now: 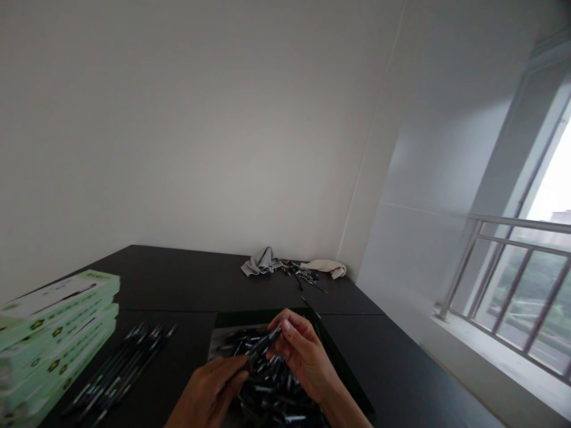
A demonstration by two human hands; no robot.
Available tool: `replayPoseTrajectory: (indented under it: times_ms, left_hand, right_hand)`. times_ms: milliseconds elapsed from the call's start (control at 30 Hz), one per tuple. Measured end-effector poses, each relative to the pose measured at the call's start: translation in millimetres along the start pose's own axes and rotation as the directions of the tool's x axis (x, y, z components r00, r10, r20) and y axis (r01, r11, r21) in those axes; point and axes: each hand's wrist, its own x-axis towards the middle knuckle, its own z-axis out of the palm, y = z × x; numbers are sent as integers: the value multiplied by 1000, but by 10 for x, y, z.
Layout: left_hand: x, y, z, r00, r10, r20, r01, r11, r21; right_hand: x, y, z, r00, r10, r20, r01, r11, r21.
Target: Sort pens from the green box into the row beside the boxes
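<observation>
While over a heap of black pens, left hand and right hand, fingers clamped on one pen, a row of pens alongside.

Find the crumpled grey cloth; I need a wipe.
Head view: the crumpled grey cloth lies at the black table's far edge, left of dark pen parts.
</observation>
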Motion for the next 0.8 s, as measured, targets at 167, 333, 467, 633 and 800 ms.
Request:
replayPoseTrajectory:
  times_ms: [167,333,467,633,800]
  left_hand:
    - [-53,-42,27,999,26,-26,-26,1000,6]
    - [-17,-61,20,1000,15,-22,-15,1000,-3]
    - [9,-37,-4,999,-4,-42,3,1000,-13]
    - [0,-43,-9,993,27,-113,-25,1000,16]
    - [-4,-68,-7,986,80,-148,-74,996,45]
  right_hand:
    - [-17,-48,-2,999,27,42,-28,1000,5]
    - [-14,-77,-26,993,84,83,-87,995,40]
    - [-29,-39,-23,984,132,123,-149,978,143]
    - [-82,-36,33,993,76,95,-85,991,102]
    - [-73,-118,76,1000,10,19,-10,1000,-21]
